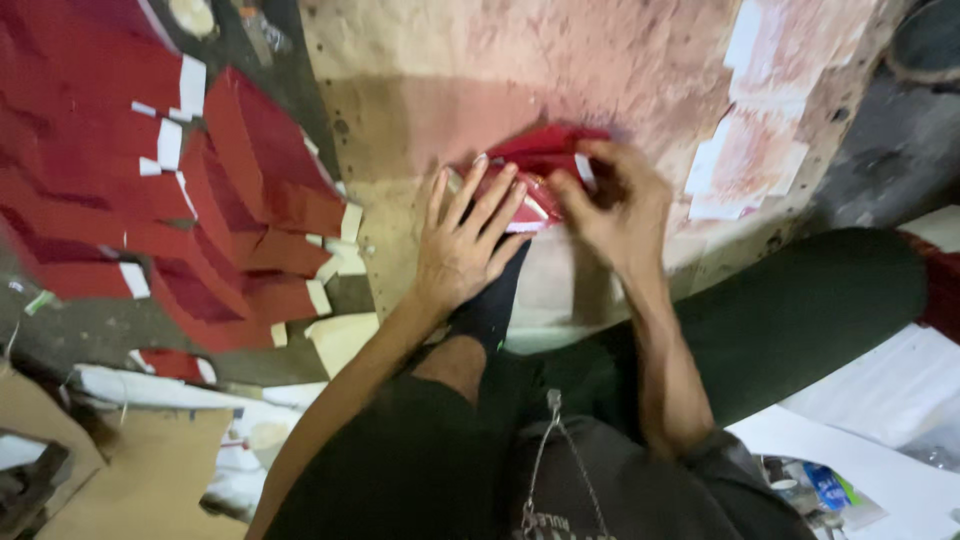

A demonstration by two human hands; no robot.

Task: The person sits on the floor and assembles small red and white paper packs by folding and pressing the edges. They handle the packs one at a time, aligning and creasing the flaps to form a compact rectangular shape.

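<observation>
Paper, red and folded (540, 165), lies on stained board (450, 90) before the knees. Left hand (465, 235) flat, grip released, pinning it; right hand (615, 205) pinching a white-edged flap. Likely light, floppy, tearable: hold by edges. Red stack (220, 200) left.

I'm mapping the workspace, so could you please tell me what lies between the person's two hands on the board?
In the head view, a folded red paper piece lies between them: the left hand presses it flat, the right hand pinches its edge.
</observation>
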